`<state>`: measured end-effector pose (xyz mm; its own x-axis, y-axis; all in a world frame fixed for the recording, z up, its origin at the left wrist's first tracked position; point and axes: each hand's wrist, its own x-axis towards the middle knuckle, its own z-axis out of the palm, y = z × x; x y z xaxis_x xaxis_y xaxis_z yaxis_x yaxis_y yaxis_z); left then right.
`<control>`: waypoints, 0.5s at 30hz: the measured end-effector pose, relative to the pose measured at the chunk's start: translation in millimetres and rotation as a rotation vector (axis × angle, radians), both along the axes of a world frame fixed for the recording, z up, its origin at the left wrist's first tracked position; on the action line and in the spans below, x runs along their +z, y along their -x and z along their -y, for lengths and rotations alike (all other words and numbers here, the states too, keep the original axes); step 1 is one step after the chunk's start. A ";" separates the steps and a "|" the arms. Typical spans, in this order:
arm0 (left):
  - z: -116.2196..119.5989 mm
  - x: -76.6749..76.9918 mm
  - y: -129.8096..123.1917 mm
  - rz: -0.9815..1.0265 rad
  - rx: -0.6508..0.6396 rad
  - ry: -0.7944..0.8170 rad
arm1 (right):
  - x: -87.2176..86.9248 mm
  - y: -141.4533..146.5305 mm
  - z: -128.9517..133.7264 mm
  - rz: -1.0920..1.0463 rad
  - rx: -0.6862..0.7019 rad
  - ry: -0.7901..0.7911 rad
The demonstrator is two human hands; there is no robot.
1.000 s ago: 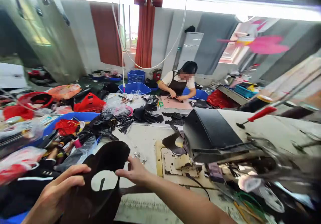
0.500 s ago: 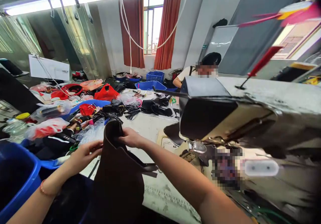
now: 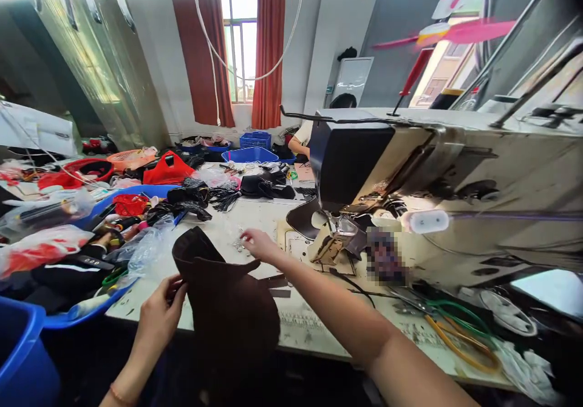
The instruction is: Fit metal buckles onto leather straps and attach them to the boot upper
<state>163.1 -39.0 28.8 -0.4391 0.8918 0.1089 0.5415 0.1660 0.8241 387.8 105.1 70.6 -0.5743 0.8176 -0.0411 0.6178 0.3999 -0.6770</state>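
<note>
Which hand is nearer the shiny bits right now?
Right. The right hand is right at the shiny bits; the left hand is farther off, at the near-left edge of the brown piece.

Our held piece [image 3: 232,310] looking matt and leathery, small bits [image 3: 237,244] glinting metallic, clear bag [image 3: 149,250] gleaming, crinkled plastic.

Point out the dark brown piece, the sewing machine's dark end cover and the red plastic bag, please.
Dark brown piece [image 3: 232,310]: head view, middle of its outer side.
Sewing machine's dark end cover [image 3: 353,167]: head view, front face.
Red plastic bag [image 3: 164,174]: head view, front below the handle opening.
</note>
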 end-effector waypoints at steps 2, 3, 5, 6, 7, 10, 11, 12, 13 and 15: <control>2.4 -8.3 1.5 0.068 -0.011 0.000 | -21.2 -41.8 19.7 0.126 -0.030 0.010; 4.9 -10.5 2.1 0.117 -0.021 0.002 | -32.0 -58.4 31.1 0.177 -0.038 0.012; 10.9 -11.3 2.7 0.211 -0.050 0.011 | -51.2 -80.4 51.5 0.248 -0.071 -0.012; 13.6 -10.2 2.9 0.247 -0.066 0.026 | -58.4 -86.3 58.7 0.278 -0.095 -0.029; 15.9 -8.3 3.0 0.275 -0.080 0.045 | -63.3 -90.2 63.3 0.305 -0.117 -0.045; 19.1 -1.1 3.3 0.316 -0.050 0.095 | -63.2 -100.9 62.4 0.386 -0.166 -0.066; 19.6 0.8 3.2 0.325 -0.025 0.102 | -59.1 -107.2 58.7 0.415 -0.178 -0.065; 20.2 2.2 2.8 0.333 -0.007 0.105 | -53.9 -115.2 54.4 0.446 -0.190 -0.061; 21.3 3.2 2.0 0.363 0.003 0.103 | -48.3 -124.3 50.4 0.477 -0.201 -0.055; 25.4 4.4 -0.8 0.516 0.016 0.101 | -38.3 -142.1 46.2 0.531 -0.220 -0.048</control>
<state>163.9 -64.4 33.3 -0.4268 0.8794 -0.2111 0.0661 0.2631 0.9625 529.9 58.9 32.3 -0.3013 0.9236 -0.2369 0.9401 0.2463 -0.2356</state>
